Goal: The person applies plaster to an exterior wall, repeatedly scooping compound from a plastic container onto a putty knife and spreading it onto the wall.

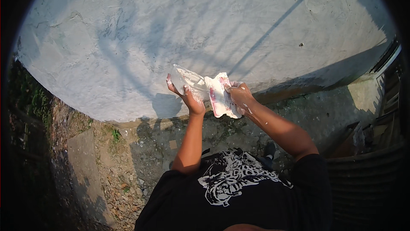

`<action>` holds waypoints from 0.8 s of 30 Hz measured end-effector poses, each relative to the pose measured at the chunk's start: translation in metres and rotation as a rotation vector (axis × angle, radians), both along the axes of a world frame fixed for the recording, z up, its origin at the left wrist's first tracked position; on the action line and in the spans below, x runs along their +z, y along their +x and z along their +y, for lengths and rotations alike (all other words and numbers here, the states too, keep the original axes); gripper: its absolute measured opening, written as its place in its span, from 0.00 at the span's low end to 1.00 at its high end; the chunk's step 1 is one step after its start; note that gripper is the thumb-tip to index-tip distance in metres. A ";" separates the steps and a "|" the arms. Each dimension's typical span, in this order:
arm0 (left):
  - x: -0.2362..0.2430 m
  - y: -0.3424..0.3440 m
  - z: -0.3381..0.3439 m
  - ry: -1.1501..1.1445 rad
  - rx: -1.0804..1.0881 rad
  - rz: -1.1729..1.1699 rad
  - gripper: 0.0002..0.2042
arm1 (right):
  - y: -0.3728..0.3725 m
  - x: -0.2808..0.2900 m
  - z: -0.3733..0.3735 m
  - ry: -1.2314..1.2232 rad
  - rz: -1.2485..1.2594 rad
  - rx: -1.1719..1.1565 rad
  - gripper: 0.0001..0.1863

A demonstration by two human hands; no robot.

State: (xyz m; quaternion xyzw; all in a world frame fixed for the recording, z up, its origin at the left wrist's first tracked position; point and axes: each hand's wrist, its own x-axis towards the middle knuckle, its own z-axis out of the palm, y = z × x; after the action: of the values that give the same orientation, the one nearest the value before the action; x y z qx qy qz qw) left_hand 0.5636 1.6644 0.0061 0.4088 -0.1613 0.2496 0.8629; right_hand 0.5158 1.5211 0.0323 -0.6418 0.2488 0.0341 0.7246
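Observation:
My left hand point(192, 100) supports a thin, pale flat plate point(186, 74) smeared with white paste, its thumb and fingers spread round the plate's edges. In my right hand point(240, 95) is a red-edged putty spreader point(218, 98), thickly coated with the same white paste. The spreader's left edge meets or overlaps the plate's right end; exact contact is hard to tell. White smears mark both hands and my right forearm. Just beyond the hands rises a grey plastered wall point(141, 30).
A concrete strip point(294, 107) runs along the wall's foot. Rubble and gravel point(124, 184) lie at the lower left beside a flat slab point(87, 167). Green plants point(30, 98) grow at far left. Boards point(356, 139) and a corrugated sheet point(367, 175) stand at right.

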 end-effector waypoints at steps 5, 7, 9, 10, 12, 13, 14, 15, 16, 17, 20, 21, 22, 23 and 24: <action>-0.011 0.000 0.002 0.120 0.000 -0.049 0.37 | -0.007 0.035 0.002 0.048 0.008 0.106 0.11; -0.020 0.000 0.001 0.181 0.000 -0.067 0.36 | -0.005 0.039 0.002 0.071 0.015 0.141 0.12; -0.028 -0.001 -0.004 0.094 -0.076 -0.050 0.35 | 0.001 0.039 0.002 0.079 0.038 0.166 0.13; -0.031 -0.001 -0.003 0.006 -0.150 -0.031 0.34 | 0.001 0.042 0.005 0.077 0.039 0.173 0.13; -0.038 -0.002 0.007 -0.078 -0.195 0.041 0.32 | -0.001 0.050 0.015 0.382 -0.040 0.123 0.14; -0.040 -0.001 0.011 -0.161 -0.258 0.110 0.29 | 0.002 0.044 0.011 0.377 -0.041 0.120 0.14; -0.036 -0.001 0.017 -0.194 -0.257 0.135 0.28 | 0.007 0.034 0.004 0.491 -0.095 0.145 0.15; -0.041 0.006 0.028 -0.198 -0.259 0.136 0.28 | 0.010 0.026 -0.004 0.605 -0.148 0.168 0.16; -0.053 0.015 0.044 -0.277 -0.301 0.213 0.29 | 0.010 0.023 -0.007 0.702 -0.191 0.204 0.20; -0.053 0.020 0.054 -0.356 -0.360 0.293 0.30 | 0.013 0.015 -0.014 0.696 -0.188 0.192 0.20; -0.044 0.020 0.078 -0.461 -0.385 0.464 0.34 | 0.021 -0.010 -0.029 0.701 -0.215 -0.053 0.22; -0.046 0.022 0.084 -0.517 -0.399 0.525 0.34 | 0.019 -0.020 -0.034 0.694 -0.205 -0.079 0.22; -0.060 0.029 0.090 -0.538 -0.428 0.524 0.36 | 0.018 -0.032 -0.042 0.747 -0.303 -0.053 0.23; -0.069 0.034 0.093 -0.537 -0.450 0.540 0.36 | 0.019 -0.046 -0.049 0.799 -0.407 -0.030 0.23; -0.079 0.036 0.094 -0.555 -0.519 0.534 0.36 | 0.017 -0.061 -0.058 0.772 -0.393 -0.090 0.24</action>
State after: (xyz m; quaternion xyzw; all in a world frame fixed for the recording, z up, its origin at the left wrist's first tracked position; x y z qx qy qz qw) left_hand 0.5992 1.7582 -0.0727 0.1585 0.0425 -0.0552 0.9849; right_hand 0.5329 1.4633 -0.0284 -0.3067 0.1031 -0.0298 0.9457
